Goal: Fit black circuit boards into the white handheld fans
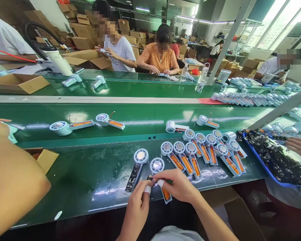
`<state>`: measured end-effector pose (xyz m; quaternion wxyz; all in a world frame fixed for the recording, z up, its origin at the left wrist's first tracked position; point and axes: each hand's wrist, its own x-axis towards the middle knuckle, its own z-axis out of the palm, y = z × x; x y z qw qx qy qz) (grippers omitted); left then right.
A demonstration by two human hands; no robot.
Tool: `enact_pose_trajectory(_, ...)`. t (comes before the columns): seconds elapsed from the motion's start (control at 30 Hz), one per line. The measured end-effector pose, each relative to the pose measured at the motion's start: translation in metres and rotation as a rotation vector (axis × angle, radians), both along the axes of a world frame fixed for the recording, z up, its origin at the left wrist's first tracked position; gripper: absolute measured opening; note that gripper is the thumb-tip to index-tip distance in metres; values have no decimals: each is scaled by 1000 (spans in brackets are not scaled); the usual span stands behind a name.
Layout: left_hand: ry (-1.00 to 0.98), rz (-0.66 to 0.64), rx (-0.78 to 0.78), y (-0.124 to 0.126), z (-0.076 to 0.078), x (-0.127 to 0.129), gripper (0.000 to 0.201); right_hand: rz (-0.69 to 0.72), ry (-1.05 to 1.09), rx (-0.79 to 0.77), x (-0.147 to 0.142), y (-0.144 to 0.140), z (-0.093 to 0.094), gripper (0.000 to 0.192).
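Both hands pinch one small white handheld fan body with an orange battery strip [157,166] at the near edge of the green bench [90,177]: the left hand [136,209] grips its handle with a taped fingertip, and the right hand [177,185] closes over it from the right. Just beside it lies a second fan with a bare black circuit board [136,167]. To the right, a shallow blue plastic tray [259,160] holds a heap of black circuit boards [281,160]. An open brown cardboard box [43,157] sits at the left; its contents are hidden.

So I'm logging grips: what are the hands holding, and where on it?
Both the left hand and right hand pinch one open fan unit at its handle section, just below the round head; it lies on the table.
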<state>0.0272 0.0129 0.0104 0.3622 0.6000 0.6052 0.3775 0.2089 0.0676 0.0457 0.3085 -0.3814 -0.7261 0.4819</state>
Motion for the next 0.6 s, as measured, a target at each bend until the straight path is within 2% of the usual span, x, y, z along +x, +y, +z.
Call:
enact_pose_trajectory(0.13,-102,36,-148,-2,3,0,34,-48,-117,310,-7,-2,-11,26)
enact_pose_trajectory(0.27,-134,46,-186,-1,5,1,41,-94,-159,472,-12,-2,-17,26)
enact_pose_trajectory(0.4,-174,53,-191,2,9,4,44,-63,-184,528,-13,-2,-14,21)
enact_pose_trajectory(0.6,-173,31,-202,9,9,4,47,-22,-206,502,-13,-4,-8,29)
